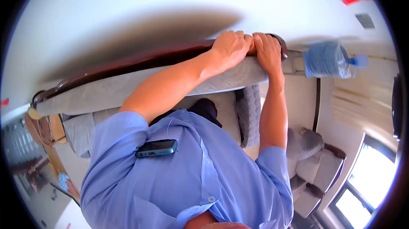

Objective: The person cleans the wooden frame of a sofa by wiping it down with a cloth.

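A sofa with a grey padded back (162, 80) and a dark red-brown wooden top rail (140, 60) stands along the white wall. My left hand (230, 48) reaches across to the rail's right part, fingers curled over it. Close beside it, my right hand (268, 52) grips the rail near its rounded end, fingers bent over the top. A small brown piece (251, 49) shows between the two hands; I cannot make out what it is. The fingertips are partly hidden behind the rail. A phone (156, 148) sits in my shirt's chest pocket.
To the right of the sofa is a large blue water bottle (326, 60). A grey armchair (317, 169) stands near the window (362, 182). Grey cushions (249, 116) rest on the sofa seat. Wooden furniture (55, 126) is at the far left.
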`<state>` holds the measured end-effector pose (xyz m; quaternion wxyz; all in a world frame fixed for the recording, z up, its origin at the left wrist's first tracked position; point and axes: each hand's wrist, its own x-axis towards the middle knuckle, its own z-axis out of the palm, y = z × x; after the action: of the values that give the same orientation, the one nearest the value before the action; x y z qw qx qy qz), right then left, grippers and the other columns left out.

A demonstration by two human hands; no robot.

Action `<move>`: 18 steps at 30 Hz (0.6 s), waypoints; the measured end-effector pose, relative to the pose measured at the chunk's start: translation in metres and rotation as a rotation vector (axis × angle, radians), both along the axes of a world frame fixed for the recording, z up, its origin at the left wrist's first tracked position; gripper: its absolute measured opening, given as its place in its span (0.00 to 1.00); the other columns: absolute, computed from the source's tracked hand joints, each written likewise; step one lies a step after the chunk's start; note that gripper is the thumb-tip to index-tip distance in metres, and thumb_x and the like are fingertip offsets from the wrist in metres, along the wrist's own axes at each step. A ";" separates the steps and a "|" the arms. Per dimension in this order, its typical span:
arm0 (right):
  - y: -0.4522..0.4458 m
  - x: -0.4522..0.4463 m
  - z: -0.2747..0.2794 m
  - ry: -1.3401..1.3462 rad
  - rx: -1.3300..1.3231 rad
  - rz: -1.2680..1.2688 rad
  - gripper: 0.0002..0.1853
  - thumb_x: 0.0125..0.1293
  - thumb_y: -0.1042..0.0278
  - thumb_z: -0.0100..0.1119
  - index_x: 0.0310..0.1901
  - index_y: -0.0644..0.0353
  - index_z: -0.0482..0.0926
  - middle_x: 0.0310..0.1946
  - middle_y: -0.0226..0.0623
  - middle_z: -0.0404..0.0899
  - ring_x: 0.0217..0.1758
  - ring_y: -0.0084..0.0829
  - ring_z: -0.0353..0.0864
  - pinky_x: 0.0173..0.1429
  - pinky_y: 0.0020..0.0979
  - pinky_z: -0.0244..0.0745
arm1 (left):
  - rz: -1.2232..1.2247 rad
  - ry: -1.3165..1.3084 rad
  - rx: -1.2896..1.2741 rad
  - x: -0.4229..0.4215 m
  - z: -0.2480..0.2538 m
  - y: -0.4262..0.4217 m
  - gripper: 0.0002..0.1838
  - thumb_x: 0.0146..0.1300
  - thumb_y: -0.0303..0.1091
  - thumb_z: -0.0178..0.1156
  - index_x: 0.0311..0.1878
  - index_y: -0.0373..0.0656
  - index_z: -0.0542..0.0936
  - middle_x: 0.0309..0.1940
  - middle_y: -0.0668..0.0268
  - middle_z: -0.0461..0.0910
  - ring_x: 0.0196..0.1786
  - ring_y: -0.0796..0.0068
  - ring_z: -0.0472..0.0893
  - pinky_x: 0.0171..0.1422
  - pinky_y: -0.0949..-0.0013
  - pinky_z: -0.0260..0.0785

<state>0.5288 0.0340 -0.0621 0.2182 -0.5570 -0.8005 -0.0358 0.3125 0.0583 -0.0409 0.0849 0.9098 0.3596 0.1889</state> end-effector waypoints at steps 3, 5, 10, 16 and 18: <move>-0.020 -0.063 0.022 0.044 -0.058 -0.003 0.21 0.81 0.53 0.61 0.69 0.50 0.84 0.54 0.43 0.87 0.61 0.49 0.81 0.69 0.52 0.69 | 0.070 0.064 -0.038 -0.071 0.010 -0.009 0.10 0.73 0.32 0.63 0.52 0.38 0.81 0.41 0.50 0.89 0.41 0.49 0.91 0.43 0.48 0.83; -0.023 -0.099 0.034 0.033 -0.068 0.034 0.25 0.77 0.53 0.68 0.69 0.53 0.83 0.56 0.43 0.85 0.62 0.50 0.80 0.70 0.53 0.68 | 0.074 0.080 -0.068 -0.119 0.012 -0.015 0.11 0.72 0.31 0.64 0.53 0.38 0.81 0.42 0.49 0.88 0.41 0.48 0.91 0.44 0.48 0.82; -0.021 -0.255 0.033 -0.097 -0.002 0.201 0.28 0.72 0.51 0.72 0.69 0.53 0.82 0.54 0.39 0.84 0.58 0.45 0.80 0.66 0.51 0.70 | 0.316 0.268 -0.144 -0.262 0.007 -0.042 0.11 0.72 0.31 0.63 0.55 0.42 0.81 0.43 0.54 0.87 0.46 0.51 0.88 0.50 0.50 0.77; -0.007 -0.383 0.007 -0.109 -0.176 0.513 0.32 0.73 0.62 0.71 0.76 0.57 0.76 0.54 0.42 0.86 0.56 0.48 0.86 0.60 0.47 0.79 | 0.427 0.329 0.062 -0.386 0.003 -0.068 0.06 0.71 0.32 0.63 0.48 0.47 0.84 0.44 0.59 0.86 0.53 0.56 0.86 0.59 0.54 0.76; -0.003 -0.424 0.007 -0.061 -0.167 0.561 0.32 0.74 0.62 0.70 0.77 0.58 0.75 0.54 0.44 0.86 0.56 0.49 0.86 0.60 0.48 0.79 | 0.465 0.409 0.121 -0.434 0.016 -0.068 0.07 0.70 0.36 0.65 0.48 0.49 0.84 0.44 0.64 0.83 0.53 0.60 0.82 0.60 0.58 0.73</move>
<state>0.1046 0.0306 -0.0554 0.1486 -0.3286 -0.9296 0.0753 -0.1212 -0.0095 -0.0254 -0.0890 0.8256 0.5559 0.0376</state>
